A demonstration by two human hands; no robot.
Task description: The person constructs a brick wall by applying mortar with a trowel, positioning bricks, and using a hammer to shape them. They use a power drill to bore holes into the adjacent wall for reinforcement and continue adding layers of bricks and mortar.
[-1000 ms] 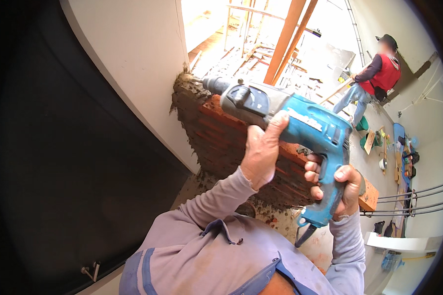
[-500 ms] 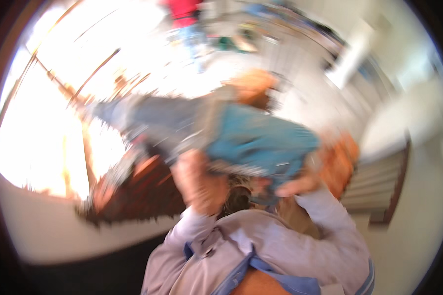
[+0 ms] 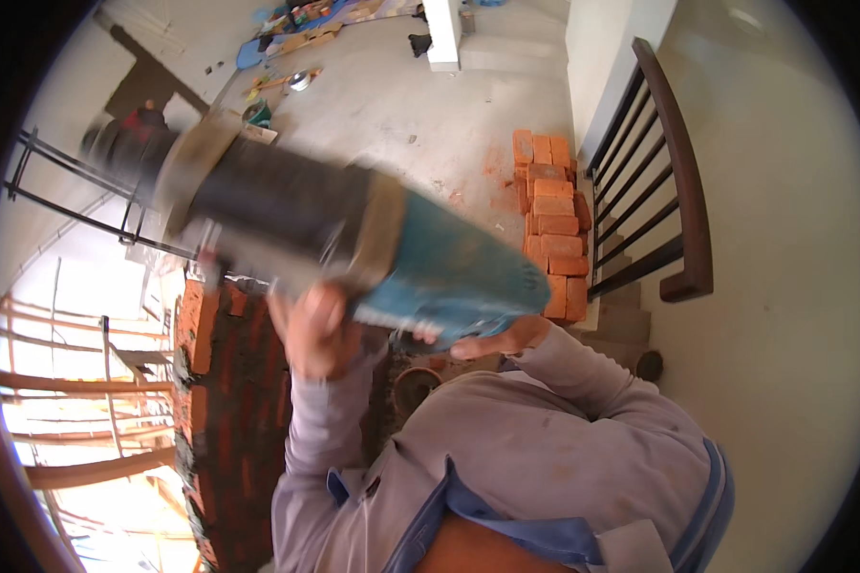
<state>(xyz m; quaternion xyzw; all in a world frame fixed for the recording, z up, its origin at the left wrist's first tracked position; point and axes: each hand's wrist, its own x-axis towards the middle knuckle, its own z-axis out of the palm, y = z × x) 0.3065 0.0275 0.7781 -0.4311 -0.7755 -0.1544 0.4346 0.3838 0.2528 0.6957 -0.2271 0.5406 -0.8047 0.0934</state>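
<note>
A large teal, grey and black power drill [image 3: 449, 258], blurred by motion, lies crosswise in front of my chest with its front end toward the upper left. My left hand [image 3: 311, 329] is closed around the underside of its grey middle. My right hand [image 3: 502, 339] is at the rear, wrapped on the handle, which is mostly hidden under the body. Below and left of the drill stands a rough brick wall [image 3: 234, 411] smeared with grey mortar, with a bucket [image 3: 417, 390] to its right.
Stacked red bricks [image 3: 554, 215] stand beside a dark stair railing [image 3: 674, 172] and steps [image 3: 621, 325] on the right. Black rebar [image 3: 57, 153] spans the upper left, above timber scaffolding [image 3: 86, 387]. Tools and boards [image 3: 306, 33] line the back near a white pillar [image 3: 442, 33].
My view has swung right, away from the doorway toward the brick stack and railing. The drill has left the mortared brick edge and tipped over, still in both hands.
</note>
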